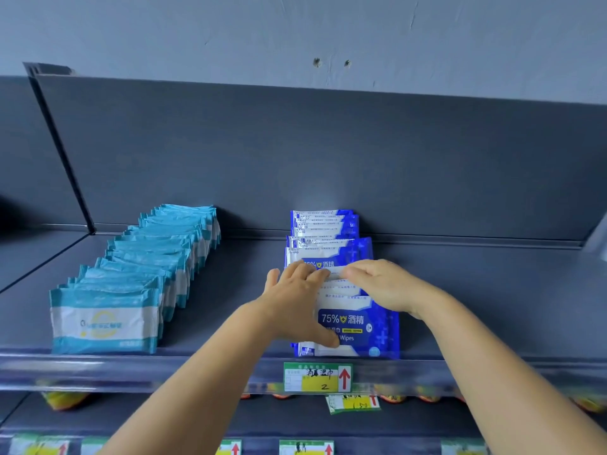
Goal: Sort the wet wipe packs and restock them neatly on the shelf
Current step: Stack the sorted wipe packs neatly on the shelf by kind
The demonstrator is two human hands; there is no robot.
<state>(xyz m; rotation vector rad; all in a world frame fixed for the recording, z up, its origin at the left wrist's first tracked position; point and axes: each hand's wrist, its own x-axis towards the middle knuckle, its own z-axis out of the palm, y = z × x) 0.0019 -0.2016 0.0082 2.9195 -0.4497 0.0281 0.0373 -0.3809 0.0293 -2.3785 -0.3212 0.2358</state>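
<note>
A row of dark blue and white wet wipe packs (pixel 361 326) marked 75% stands on the grey shelf (pixel 230 310), running from the front lip to the back wall. My left hand (pixel 295 300) lies on the left side of the front packs, fingers over their top edges and thumb against the front pack's face. My right hand (pixel 381 284) rests on the packs' tops from the right, fingers curled over an edge. A second row of light blue and white packs (pixel 105 320) stands further left on the same shelf.
A green and yellow price tag (pixel 318 377) with a red arrow hangs on the shelf's clear front rail. A lower shelf holds more tags and yellow-orange goods (pixel 64 400). A dark divider (pixel 62 152) bounds the shelf at left.
</note>
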